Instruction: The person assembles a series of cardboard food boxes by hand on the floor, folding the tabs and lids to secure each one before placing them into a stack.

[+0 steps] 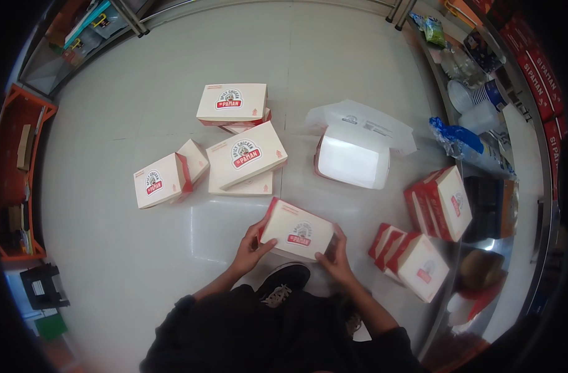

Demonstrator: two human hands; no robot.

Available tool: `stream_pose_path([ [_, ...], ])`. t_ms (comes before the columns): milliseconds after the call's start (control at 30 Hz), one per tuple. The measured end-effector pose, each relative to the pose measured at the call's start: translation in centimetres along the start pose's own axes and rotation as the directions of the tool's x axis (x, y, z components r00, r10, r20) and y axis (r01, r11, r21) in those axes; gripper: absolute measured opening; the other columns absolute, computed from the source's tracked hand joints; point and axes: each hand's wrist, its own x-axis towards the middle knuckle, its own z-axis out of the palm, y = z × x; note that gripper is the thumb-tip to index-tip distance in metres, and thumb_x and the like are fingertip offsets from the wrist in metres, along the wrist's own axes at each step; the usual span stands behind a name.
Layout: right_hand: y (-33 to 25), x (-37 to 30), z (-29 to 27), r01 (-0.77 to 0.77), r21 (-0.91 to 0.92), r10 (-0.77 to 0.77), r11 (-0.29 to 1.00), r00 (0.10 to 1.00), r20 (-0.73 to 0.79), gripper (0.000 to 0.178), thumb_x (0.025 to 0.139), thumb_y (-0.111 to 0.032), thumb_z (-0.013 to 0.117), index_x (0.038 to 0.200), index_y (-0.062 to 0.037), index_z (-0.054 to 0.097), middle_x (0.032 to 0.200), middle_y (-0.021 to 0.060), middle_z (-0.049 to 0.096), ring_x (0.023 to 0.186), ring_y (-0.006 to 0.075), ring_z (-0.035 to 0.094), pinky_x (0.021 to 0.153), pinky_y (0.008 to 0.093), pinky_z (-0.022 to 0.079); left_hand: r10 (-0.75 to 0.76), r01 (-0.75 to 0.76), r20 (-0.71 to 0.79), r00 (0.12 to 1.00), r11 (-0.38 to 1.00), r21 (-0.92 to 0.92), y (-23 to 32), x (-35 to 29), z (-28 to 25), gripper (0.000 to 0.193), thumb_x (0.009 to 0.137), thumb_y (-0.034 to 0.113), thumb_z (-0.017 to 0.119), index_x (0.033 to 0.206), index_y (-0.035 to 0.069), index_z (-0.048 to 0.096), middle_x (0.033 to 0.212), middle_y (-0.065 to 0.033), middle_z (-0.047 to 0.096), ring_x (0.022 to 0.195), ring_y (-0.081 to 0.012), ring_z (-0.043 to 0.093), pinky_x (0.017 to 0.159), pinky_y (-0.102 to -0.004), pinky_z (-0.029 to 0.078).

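Note:
Between my two hands is a closed cream and red cardboard food box (pixel 298 229), held above the floor just beyond my shoe. My left hand (pixel 251 248) grips its left end, thumb on the lid. On the right end my right hand (pixel 336 256) has its thumb over the near corner; most fingers of both hands are hidden behind the box. Ahead and to the left lie similar boxes in small piles: a far one (pixel 233 101), a middle one (pixel 248 154) and a left one (pixel 158 180). To the right of the middle pile, an opened box (pixel 352 156) shows its white inside.
Two tilted stacks of boxes, one farther (pixel 448 202) and one nearer (pixel 421 264), rest on the floor at right. Beside them runs a metal shelf with cups (pixel 488 93) and blue plastic packaging (pixel 461 138). An orange shelf unit (pixel 10 186) stands at left. My black shoe (pixel 284 281) is below the held box.

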Motion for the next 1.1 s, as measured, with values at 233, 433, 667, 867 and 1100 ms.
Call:
stream_pose_path([
  [233, -7.9, 2.7, 1.8, 0.293, -0.413, -0.314, 0.862, 0.949, 0.018, 0.108, 0.073, -0.031, 0.079, 0.149, -0.0102, 0.004, 0.147, 0.0263, 0.022, 0.135, 0.0389, 0.028, 0.109, 0.0467, 0.028, 0.195, -0.228, 0.237, 0.952, 0.966, 0.119, 9.3, 1.2, 0.4, 0.088, 0.07, 0.007, 0.079, 0.141, 0.004, 0.027, 0.136, -0.0142, 0.04, 0.128, -0.0239, 0.039, 0.108, -0.0384, 0.03],
  [433, -9.3, 3.8, 5.6, 0.631, -0.094, -0.633, 0.77, 0.774, 0.006, 0.074, 0.083, -0.047, 0.066, 0.138, -0.0175, 0.026, 0.138, 0.0326, 0.028, 0.122, 0.0359, 0.045, 0.096, 0.0447, 0.045, 0.438, -0.523, 0.381, 0.814, 0.838, 0.155, 12.2, 1.5, 2.1, 0.098, 0.083, 0.04, 0.067, 0.148, 0.004, 0.003, 0.144, -0.02, 0.026, 0.132, -0.032, 0.03, 0.109, -0.0432, 0.025],
  [667, -11.5, 3.7, 6.9, 0.697, -0.184, -0.72, 0.693, 0.677, -0.15, 0.066, 0.081, -0.042, 0.072, 0.128, -0.0137, 0.035, 0.13, 0.0299, 0.035, 0.116, 0.0362, 0.047, 0.093, 0.0445, 0.046, 0.472, -0.586, 0.398, 0.787, 0.775, 0.238, 14.8, 1.8, 2.7, 0.09, 0.09, 0.044, 0.056, 0.149, 0.0, 0.003, 0.142, -0.0244, 0.026, 0.131, -0.0379, 0.03, 0.109, -0.0422, 0.024],
  [867, -14.8, 2.7, 6.7, 0.691, -0.102, -0.699, 0.715, 0.71, -0.086, 0.059, 0.08, -0.033, 0.073, 0.122, -0.0068, 0.041, 0.125, 0.0267, 0.041, 0.115, 0.0353, 0.048, 0.097, 0.0449, 0.041, 0.619, -0.733, 0.407, 0.671, 0.636, 0.241, 16.4, 1.9, 2.4, 0.08, 0.09, 0.036, 0.058, 0.147, -0.002, 0.017, 0.137, -0.0239, 0.032, 0.124, -0.0358, 0.038, 0.105, -0.0412, 0.029],
  [1100, -15.5, 2.5, 6.8, 0.68, -0.223, -0.703, 0.698, 0.71, -0.034, 0.075, 0.08, -0.036, 0.074, 0.131, -0.0011, 0.032, 0.123, 0.0207, 0.043, 0.113, 0.0299, 0.049, 0.095, 0.0409, 0.042, 0.641, -0.721, 0.367, 0.674, 0.68, 0.135, 17.2, 1.7, 2.7, 0.088, 0.075, 0.023, 0.077, 0.141, -0.002, 0.025, 0.132, -0.0195, 0.039, 0.117, -0.0312, 0.046, 0.1, -0.0397, 0.035],
])
